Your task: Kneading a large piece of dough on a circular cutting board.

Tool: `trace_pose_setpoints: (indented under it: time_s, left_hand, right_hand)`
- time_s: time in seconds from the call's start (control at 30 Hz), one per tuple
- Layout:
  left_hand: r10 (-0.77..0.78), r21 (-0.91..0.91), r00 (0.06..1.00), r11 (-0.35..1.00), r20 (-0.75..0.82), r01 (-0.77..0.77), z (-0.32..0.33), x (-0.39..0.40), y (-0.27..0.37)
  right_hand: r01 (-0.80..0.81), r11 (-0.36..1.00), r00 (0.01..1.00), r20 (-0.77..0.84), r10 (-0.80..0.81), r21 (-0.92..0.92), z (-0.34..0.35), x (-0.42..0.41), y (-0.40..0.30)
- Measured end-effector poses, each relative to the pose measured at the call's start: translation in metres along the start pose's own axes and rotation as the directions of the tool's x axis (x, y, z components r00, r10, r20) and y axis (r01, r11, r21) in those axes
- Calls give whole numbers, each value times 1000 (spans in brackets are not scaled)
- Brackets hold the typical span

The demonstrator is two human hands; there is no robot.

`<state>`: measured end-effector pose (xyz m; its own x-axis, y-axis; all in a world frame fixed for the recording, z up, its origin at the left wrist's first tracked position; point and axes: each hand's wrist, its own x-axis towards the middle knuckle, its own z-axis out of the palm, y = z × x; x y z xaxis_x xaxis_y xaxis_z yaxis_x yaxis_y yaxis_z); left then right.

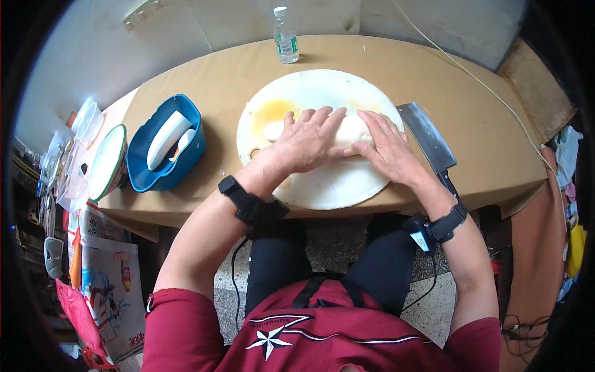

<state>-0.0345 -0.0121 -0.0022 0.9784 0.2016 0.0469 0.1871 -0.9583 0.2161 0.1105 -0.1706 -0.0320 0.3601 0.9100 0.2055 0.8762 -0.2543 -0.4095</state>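
Observation:
A thick white log-shaped piece of food point(352, 131) lies crosswise on a round white cutting board point(334, 186). Whether it is dough or a peeled vegetable I cannot tell. My left hand point(310, 139) rests over its middle with the fingers spread, leaving the left end showing. Around the right part is my right hand point(386, 148), its thumb close to the left thumb. Both palms hide much of the piece. Just right of the board lies a cleaver point(428, 136) with a black handle, partly behind my right forearm.
A blue plastic basin point(197, 149) to the left holds long white pieces. Beside it a green-rimmed bowl point(108, 162) leans on its side. A clear bottle point(287, 44) stands at the back of the cloth-covered table point(223, 83). A pale cable point(479, 76) runs along the right.

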Motion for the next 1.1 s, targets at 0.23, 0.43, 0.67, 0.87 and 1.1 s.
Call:
trace_pose_setpoints:
  time_s: [0.23, 0.43, 0.67, 0.87, 1.1]
  left_hand:
    - [140, 102, 983, 987, -123, -127, 21, -62, 14]
    - [155, 32, 982, 988, -112, -153, 23, -96, 26]
    - [78, 20, 983, 997, -164, -76, 17, -62, 19]
    - [13, 29, 998, 1000, -55, -11, 15, -24, 1]
    - [-37, -90, 989, 995, 142, 50, -2, 19, -11]
  right_hand:
    - [149, 969, 982, -84, -168, -197, -6, -61, -28]
    - [221, 946, 968, -66, -243, -237, -18, -88, -44]
    - [138, 966, 981, -104, -164, -221, 4, -56, -37]
    - [76, 996, 996, -37, -78, -51, 8, -24, -17]
    - [-88, 990, 992, 102, 77, 109, -4, 12, 3]
